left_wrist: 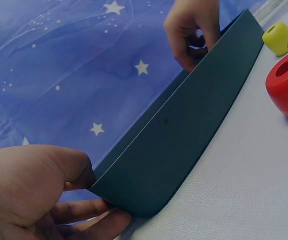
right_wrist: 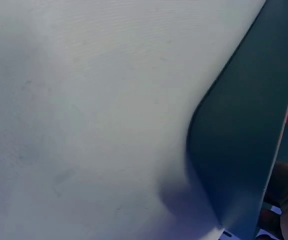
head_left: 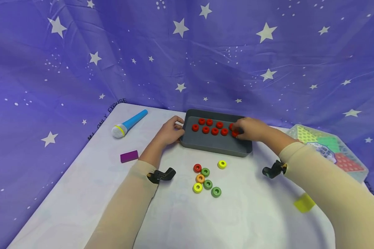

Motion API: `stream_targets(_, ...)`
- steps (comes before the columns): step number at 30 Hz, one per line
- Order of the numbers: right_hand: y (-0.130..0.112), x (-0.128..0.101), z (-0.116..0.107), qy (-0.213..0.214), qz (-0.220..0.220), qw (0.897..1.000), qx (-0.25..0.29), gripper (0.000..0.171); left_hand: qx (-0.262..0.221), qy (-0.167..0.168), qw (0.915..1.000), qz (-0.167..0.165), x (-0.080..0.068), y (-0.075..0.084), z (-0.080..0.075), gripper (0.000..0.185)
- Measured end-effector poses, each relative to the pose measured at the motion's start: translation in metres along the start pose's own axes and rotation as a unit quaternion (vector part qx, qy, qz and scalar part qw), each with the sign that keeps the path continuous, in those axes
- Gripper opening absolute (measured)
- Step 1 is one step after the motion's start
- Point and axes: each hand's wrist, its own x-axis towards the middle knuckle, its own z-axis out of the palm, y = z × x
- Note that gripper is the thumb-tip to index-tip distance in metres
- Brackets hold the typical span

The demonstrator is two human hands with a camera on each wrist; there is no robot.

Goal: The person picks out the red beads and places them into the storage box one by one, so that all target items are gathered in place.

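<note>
Head view: left hand [head_left: 169, 132] grips the smooth grey tray [head_left: 216, 146] at its 9 o'clock corner; right hand [head_left: 250, 129] pinches a red ring [head_left: 235, 133] inside at 3 o'clock. Loose coloured rings [head_left: 207, 184] lie at 6 o'clock.

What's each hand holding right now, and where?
Left hand grips the grey tray at its left corner; right hand pinches a red ring inside it.
</note>
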Motion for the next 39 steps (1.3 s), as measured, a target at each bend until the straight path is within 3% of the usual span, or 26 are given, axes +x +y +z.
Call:
stream_targets(8,0.001,-0.005,-0.014,0.013,-0.021,1.000,0.002,0.034,-0.002,0.001,1.0000,-0.006,0.001,0.001,0.000,0.039)
stream_targets(14,-0.026,-0.018,-0.059,0.040,-0.018,0.999,-0.014,0.035,-0.005,0.000,1.0000,-0.008,0.001,0.002,0.000,0.038)
stream_targets(18,-0.050,-0.023,-0.070,0.048,-0.039,0.998,0.001,0.035,-0.004,0.001,1.0000,-0.008,0.002,0.002,-0.001,0.038)
stream_targets(21,-0.073,-0.026,-0.060,0.043,-0.061,0.997,0.021,0.036,-0.005,0.001,1.0000,-0.007,0.001,0.001,-0.001,0.038)
stream_targets(25,-0.105,-0.032,-0.030,0.024,-0.087,0.995,0.041,0.037,-0.004,-0.003,1.0000,-0.005,0.001,0.002,0.000,0.038)
stream_targets(29,-0.131,-0.031,0.001,0.005,-0.085,0.994,0.063,0.036,-0.004,-0.001,1.0000,0.000,0.001,0.002,0.000,0.039)
stream_targets(34,-0.151,-0.025,0.031,0.016,-0.079,0.994,0.080,0.035,-0.005,0.001,1.0000,0.001,0.000,0.003,-0.001,0.038)
stream_targets(39,-0.162,-0.021,0.047,0.031,-0.066,0.992,0.099,0.031,-0.008,-0.004,1.0000,0.002,-0.001,0.003,-0.001,0.038)
